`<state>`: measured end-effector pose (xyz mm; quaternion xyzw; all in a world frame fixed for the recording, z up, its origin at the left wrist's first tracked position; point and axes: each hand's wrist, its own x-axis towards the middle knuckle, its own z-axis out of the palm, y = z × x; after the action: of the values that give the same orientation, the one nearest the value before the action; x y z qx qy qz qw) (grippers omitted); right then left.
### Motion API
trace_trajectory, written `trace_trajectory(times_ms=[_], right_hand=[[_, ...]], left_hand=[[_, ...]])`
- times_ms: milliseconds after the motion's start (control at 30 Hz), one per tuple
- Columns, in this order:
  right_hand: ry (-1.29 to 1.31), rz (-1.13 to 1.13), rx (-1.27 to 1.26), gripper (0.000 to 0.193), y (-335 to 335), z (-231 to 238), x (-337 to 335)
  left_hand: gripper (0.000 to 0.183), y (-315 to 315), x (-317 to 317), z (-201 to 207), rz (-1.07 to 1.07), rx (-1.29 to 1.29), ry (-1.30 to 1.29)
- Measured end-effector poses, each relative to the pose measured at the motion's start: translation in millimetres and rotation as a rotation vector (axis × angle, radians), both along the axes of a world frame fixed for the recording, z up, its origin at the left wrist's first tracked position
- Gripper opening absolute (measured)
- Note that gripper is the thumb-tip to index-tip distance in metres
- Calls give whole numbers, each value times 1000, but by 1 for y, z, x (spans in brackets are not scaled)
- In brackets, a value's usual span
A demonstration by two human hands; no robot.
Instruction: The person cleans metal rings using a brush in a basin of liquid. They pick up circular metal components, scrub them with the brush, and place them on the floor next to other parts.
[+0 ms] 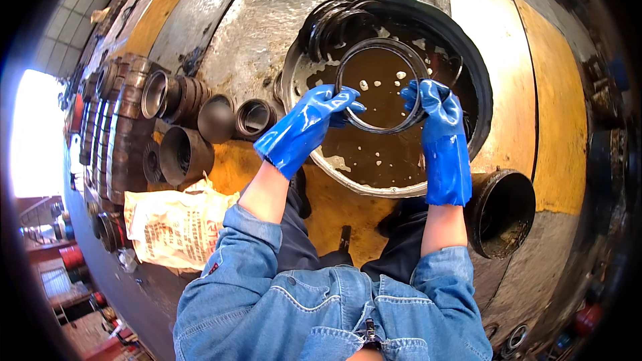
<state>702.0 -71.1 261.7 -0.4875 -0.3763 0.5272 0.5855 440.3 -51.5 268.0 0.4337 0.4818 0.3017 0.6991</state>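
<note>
Both my hands wear blue rubber gloves and grip a dark metal ring [382, 43] from opposite sides. My left hand [328, 103] has its fingers wrapped round the ring's left side. At the ring's right side, my right hand [435, 101] is closed on the rim. The ring is held over a wide round tub [478, 60] of murky brown liquid with pale flecks of foam on it. Several more dark rings [328, 23] lean against the tub's far left wall, partly in the liquid.
Stacked metal cylinders and rings [127, 107] stand to the left. Closer in are a short open cylinder [254, 117] and a wider one [187, 156]. A printed paper sack [174, 227] lies near my left arm. A dark open drum [501, 214] sits right of my right forearm. Boards cover the floor.
</note>
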Motion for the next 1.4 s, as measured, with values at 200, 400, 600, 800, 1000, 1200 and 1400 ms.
trace_trajectory(times_ms=[200, 400, 600, 800, 1000, 1200, 1400], right_hand=[[-82, 7, 56, 38, 7, -7, -1], [-194, 20, 148, 34, 8, -18, 9], [-266, -12, 174, 46, 4, -23, 9], [-329, -45, 175, 44, 11, -26, 19], [-379, -66, 158, 45, 6, -22, 22], [-396, -87, 50, 45, 0, -27, 3], [-417, -150, -31, 42, -13, -34, 6]], left_hand=[[41, -1, -18, -3, -49, -21, -31], [51, -9, -17, -3, -7, 133, 116], [43, -15, -24, 17, -28, 112, 331], [41, -33, -111, 41, 242, 388, -125], [36, -39, -244, -16, 771, -18, 40], [35, -94, -298, -168, 963, -319, 46], [41, -81, -289, -255, 1061, -477, -90]])
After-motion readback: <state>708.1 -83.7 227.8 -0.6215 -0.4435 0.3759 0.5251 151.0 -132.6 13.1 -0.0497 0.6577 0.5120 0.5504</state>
